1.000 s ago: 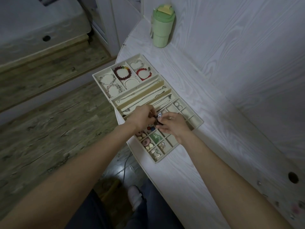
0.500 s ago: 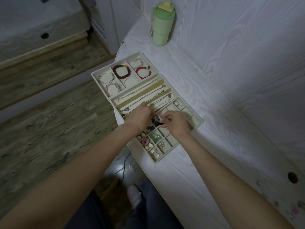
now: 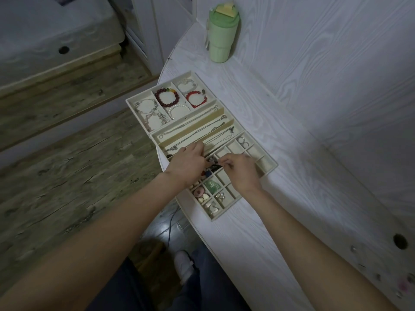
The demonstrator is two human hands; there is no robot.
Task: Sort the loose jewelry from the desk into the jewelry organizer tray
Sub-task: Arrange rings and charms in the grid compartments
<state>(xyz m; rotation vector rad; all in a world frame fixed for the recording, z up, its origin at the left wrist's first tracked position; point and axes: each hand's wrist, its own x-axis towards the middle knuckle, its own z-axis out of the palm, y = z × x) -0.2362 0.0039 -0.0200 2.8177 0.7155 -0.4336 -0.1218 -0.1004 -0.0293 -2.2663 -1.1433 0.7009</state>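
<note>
Tray, frame centre: dark item is pinched between left hand and right hand over small compartments

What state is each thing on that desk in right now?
Green tumbler: upright, lid on.
Organizer tray: open, partly filled.
Dark red bracelet: lying in its compartment.
Rings: in a small cell.
Left hand: fingers curled over the dark piece.
Right hand: pinching the dark piece.

A pale wood-grain worktop carries two things — the cream jewelry organizer tray by its left edge and, farther back, a green tumbler.
</note>
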